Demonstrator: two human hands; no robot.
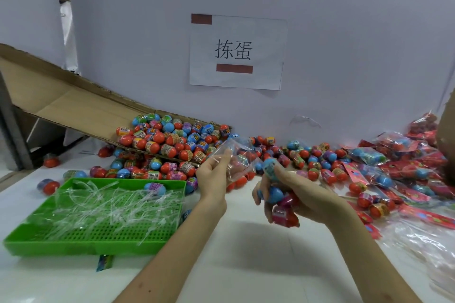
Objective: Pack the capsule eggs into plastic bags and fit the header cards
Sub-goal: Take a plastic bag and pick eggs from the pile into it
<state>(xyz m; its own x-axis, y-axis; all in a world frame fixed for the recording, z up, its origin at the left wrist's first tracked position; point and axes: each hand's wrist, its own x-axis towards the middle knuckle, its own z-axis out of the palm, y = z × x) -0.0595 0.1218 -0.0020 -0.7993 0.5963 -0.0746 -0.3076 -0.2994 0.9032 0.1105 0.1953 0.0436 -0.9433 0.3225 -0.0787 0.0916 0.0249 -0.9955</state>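
Hands [248, 187] are working mid-bench: bag being held open at left, eggs being gathered at right.

Running left to right: the green tray [32, 241] is sitting near the front edge, catching clear plastic offcut strips [108, 204] and one stray egg; behind it the tilted cardboard box [73, 103] is spilling loose capsule eggs [167, 142] down onto the bench [234, 253], apparently to keep stock within reach. The left hand [213, 172] is pinching the mouth of a clear plastic bag [237, 157], raising it so the opening is facing the other hand. The right hand [290, 192] is clenching several eggs [275, 189] just beside that opening, judged ready for loading. Further right, filled bags with red header cards [403, 170] are piling up, finished work being kept apart from the loose stock.
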